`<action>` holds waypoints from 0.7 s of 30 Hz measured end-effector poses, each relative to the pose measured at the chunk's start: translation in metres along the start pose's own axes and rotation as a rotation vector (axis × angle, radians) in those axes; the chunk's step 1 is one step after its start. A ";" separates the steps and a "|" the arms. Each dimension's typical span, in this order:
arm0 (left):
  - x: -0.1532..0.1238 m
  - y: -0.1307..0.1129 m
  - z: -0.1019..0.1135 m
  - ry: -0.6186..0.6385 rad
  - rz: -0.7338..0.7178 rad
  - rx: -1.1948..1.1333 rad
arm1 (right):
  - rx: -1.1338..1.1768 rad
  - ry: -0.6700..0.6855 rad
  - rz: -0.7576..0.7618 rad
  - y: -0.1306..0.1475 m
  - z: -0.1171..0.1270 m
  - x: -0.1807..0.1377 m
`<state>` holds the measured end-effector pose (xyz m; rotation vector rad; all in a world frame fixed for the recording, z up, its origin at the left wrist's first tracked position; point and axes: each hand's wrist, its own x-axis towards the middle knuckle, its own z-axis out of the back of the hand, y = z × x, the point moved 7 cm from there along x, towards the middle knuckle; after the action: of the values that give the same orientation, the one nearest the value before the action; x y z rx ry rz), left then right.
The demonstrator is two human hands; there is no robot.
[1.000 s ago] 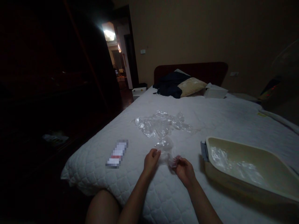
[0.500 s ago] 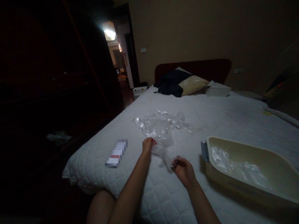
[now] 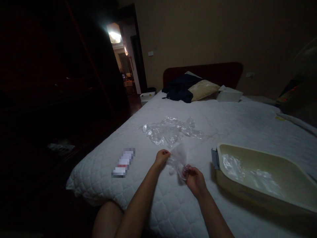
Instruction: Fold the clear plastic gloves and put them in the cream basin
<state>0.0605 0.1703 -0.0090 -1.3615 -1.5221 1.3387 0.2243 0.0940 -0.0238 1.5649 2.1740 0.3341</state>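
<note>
A clear plastic bag (image 3: 178,156) is stretched between my two hands, just above the bed. My left hand (image 3: 162,158) pinches its left side, fingers closed. On its lower right, my right hand (image 3: 195,180) grips the bag, with some of the plastic over the fingertips. Beyond the hands lies a spread of crumpled clear plastic bags (image 3: 163,130) on the white quilted bedcover (image 3: 173,208). To the right stands a cream plastic bin (image 3: 284,168) with a grey latch, and folded-looking clear plastic (image 3: 264,180) rests inside it.
A blurred-out flat object (image 3: 123,163) lies on the bed at the left. Dark cloth (image 3: 182,87), a beige pillow (image 3: 204,90) and a white box (image 3: 230,95) are by the headboard (image 3: 223,71). The bed's left edge drops to a dark floor.
My left hand has moved slightly right, closer to my right hand. The held bag now hangs apart from the crumpled plastic, its upper part raised. My right hand has barely moved.
</note>
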 end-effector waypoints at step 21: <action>-0.028 -0.009 0.056 -0.262 -0.196 -0.355 | 0.052 0.004 -0.005 0.004 -0.002 -0.003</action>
<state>0.0117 0.1305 -0.0101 -1.2352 -2.0927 1.1974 0.2271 0.0923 -0.0193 1.5880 2.2052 0.2815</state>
